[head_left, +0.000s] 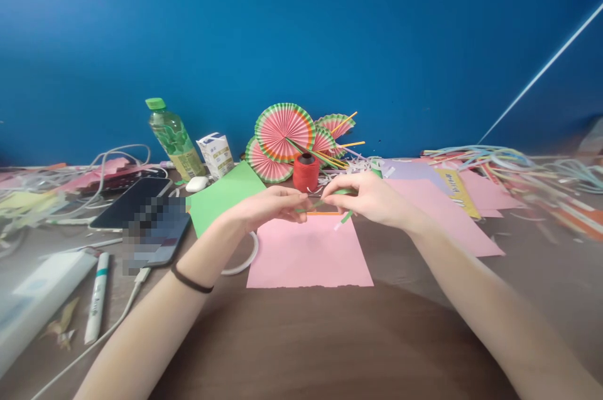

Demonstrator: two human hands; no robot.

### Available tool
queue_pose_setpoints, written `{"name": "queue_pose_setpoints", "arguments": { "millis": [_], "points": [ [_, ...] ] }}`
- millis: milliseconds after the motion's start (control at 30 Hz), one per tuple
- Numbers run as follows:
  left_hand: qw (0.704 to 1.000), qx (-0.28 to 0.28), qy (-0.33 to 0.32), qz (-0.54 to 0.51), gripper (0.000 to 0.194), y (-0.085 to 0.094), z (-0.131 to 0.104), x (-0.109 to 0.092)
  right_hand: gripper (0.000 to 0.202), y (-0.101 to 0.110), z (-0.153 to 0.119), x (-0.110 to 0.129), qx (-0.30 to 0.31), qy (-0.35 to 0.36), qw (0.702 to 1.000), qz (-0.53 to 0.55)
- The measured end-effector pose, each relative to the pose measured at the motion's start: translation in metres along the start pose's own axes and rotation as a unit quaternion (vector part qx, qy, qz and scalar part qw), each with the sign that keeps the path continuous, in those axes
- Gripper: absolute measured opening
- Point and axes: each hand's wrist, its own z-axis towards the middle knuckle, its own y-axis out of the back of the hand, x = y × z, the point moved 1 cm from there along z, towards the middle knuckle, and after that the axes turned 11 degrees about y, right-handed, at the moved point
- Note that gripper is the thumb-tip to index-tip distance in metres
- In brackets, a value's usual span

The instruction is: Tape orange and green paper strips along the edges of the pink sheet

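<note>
Above a pink sheet of paper (308,255), a narrow green paper strip (347,217) runs between my two hands, and one end with a white tip hangs down below the right one. My left hand (276,205) is closed with the fingertips pinched on the strip's left part. My right hand (367,198) pinches it between thumb and fingers. Along the sheet's far edge lies an orange strip (323,213); its near edge is torn and uneven. Just behind my hands stands a red spool of thread (306,172).
Pleated watermelon-coloured paper fans (285,131) lean against the blue wall (301,23). A green sheet (223,196), milk carton (215,155), bottle (175,139), phones (132,202) and marker (97,299) are at left. Pink sheets (438,211), a yellow packet (456,191) and paper strips lie right.
</note>
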Motion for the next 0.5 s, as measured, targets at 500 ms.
{"name": "queue_pose_setpoints", "arguments": {
  "millis": [500],
  "points": [
    [0.997,0.023,-0.058,0.056,0.025,-0.014,0.004,0.003,0.017,-0.006,0.0,-0.003,0.006,-0.018,0.997,0.069]
  ]
}}
